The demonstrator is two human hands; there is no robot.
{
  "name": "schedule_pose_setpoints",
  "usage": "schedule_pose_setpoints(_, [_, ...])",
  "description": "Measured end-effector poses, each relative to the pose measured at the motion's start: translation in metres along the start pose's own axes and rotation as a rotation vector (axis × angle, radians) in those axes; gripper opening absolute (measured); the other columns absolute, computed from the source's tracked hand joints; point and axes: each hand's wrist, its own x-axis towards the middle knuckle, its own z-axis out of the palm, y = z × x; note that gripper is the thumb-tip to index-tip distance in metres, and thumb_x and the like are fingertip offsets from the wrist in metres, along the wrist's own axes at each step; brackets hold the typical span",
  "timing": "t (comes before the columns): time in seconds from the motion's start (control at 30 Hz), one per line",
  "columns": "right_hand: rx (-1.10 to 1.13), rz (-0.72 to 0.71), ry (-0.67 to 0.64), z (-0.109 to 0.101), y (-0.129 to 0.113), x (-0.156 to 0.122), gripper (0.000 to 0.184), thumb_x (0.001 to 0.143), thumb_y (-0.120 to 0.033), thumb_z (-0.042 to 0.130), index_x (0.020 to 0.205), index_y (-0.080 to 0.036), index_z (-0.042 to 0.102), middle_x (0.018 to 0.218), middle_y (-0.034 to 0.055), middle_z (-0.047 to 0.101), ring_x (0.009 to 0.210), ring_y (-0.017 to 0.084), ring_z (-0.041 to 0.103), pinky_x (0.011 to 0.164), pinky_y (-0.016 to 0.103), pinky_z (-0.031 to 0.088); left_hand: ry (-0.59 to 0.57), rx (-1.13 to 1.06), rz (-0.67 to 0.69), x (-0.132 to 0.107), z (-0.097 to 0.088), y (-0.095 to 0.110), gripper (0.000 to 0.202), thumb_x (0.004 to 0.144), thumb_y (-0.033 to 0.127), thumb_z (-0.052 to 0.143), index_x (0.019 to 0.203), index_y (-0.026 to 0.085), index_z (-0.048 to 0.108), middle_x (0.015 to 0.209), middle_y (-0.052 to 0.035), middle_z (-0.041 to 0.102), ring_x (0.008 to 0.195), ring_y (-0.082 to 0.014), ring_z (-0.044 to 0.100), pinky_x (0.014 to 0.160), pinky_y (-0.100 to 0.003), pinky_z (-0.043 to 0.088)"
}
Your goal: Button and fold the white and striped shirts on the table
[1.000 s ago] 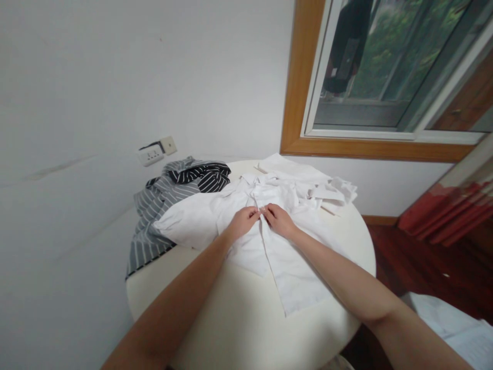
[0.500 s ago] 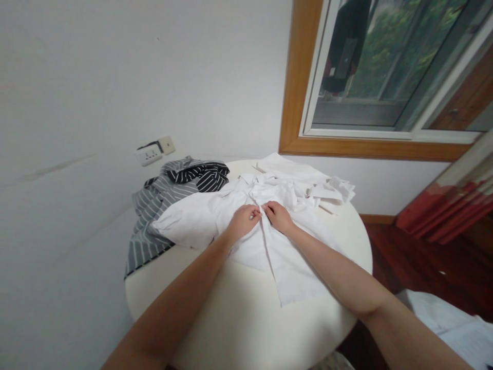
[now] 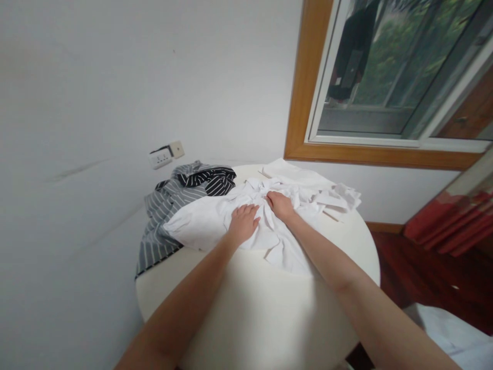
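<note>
A white shirt point(image 3: 198, 220) lies rumpled across the round white table point(image 3: 250, 318), its front bunched between my hands. My left hand point(image 3: 244, 223) rests on the cloth with its fingers stretched out. Slightly farther back, my right hand point(image 3: 281, 205) is closed on a gathered fold near the shirt's middle; its fingertips are partly hidden in the fabric. Loose folds of the shirt spread below and to the right of my right hand.
A grey and black striped garment point(image 3: 169, 203) is heaped at the table's left, partly under the shirt. The wall with a socket point(image 3: 160, 158) stands behind, beside a wood-framed window point(image 3: 377, 149). A red curtain point(image 3: 435, 226) hangs at right.
My left hand has let go of the shirt's edge and now lies spread on it. My right hand has moved slightly away, and the shirt's lower front is drawn up and more bunched.
</note>
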Motion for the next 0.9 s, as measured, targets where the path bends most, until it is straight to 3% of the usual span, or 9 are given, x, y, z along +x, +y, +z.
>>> schedule_pose_setpoints(0.17, [0.046, 0.003, -0.111, -0.012, 0.003, -0.008, 0.03, 0.096, -0.036, 0.044, 0.116, -0.02, 0.06, 0.098, 0.0103, 0.07, 0.093, 0.023, 0.062, 0.078, 0.03, 0.042, -0.041, -0.037, 0.021, 0.005, 0.012, -0.019, 0.041, 0.093, 0.033, 0.043, 0.131, 0.024, 0.052, 0.138, -0.0073, 0.053, 0.128, -0.0253, 0.044, 0.108, -0.043, 0.03])
schedule_pose_setpoints(0.3, [0.02, -0.084, -0.125, -0.031, -0.004, -0.047, 0.054, 0.092, -0.03, 0.051, 0.142, -0.015, 0.039, 0.116, 0.0182, 0.064, 0.109, 0.028, 0.058, 0.09, 0.037, 0.042, -0.032, -0.063, -0.004, 0.007, 0.012, -0.021, 0.04, 0.092, 0.034, 0.045, 0.129, 0.023, 0.054, 0.137, -0.0079, 0.054, 0.127, -0.0257, 0.045, 0.108, -0.044, 0.03])
schedule_pose_setpoints(0.47, [0.024, -0.071, -0.178, -0.02, -0.004, -0.09, 0.045, 0.098, -0.032, 0.038, 0.139, -0.018, 0.044, 0.138, 0.0168, 0.05, 0.13, 0.028, 0.043, 0.107, 0.047, 0.03, -0.013, -0.013, 0.012, 0.006, 0.005, -0.011, 0.043, 0.089, 0.04, 0.048, 0.127, 0.021, 0.056, 0.138, -0.0117, 0.052, 0.13, -0.0301, 0.042, 0.108, -0.047, 0.028])
schedule_pose_setpoints(0.57, [0.022, -0.099, -0.218, -0.009, 0.007, -0.086, 0.044, 0.099, -0.036, 0.035, 0.137, -0.019, 0.048, 0.144, 0.0142, 0.045, 0.137, 0.028, 0.034, 0.11, 0.052, 0.025, 0.021, 0.0, 0.055, 0.003, -0.001, -0.005, 0.049, 0.086, 0.043, 0.054, 0.129, 0.021, 0.054, 0.14, -0.0128, 0.049, 0.13, -0.0308, 0.04, 0.108, -0.047, 0.027])
schedule_pose_setpoints(0.7, [0.043, -0.131, -0.219, -0.004, 0.021, -0.073, 0.043, 0.098, -0.039, 0.038, 0.135, -0.022, 0.05, 0.144, 0.0132, 0.045, 0.137, 0.026, 0.035, 0.11, 0.05, 0.025, 0.032, -0.037, 0.128, 0.001, -0.011, 0.0, 0.046, 0.082, 0.039, 0.059, 0.125, 0.022, 0.056, 0.137, -0.0111, 0.051, 0.127, -0.0301, 0.04, 0.106, -0.046, 0.029])
schedule_pose_setpoints(0.9, [0.113, -0.129, -0.146, -0.007, 0.029, -0.069, 0.042, 0.095, -0.035, 0.045, 0.134, -0.021, 0.051, 0.138, 0.0122, 0.052, 0.13, 0.022, 0.043, 0.107, 0.042, 0.031, -0.022, -0.053, 0.126, 0.003, -0.018, 0.008, 0.02, 0.082, 0.017, 0.056, 0.096, 0.024, 0.068, 0.104, -0.009, 0.063, 0.11, -0.0268, 0.049, 0.094, -0.043, 0.038])
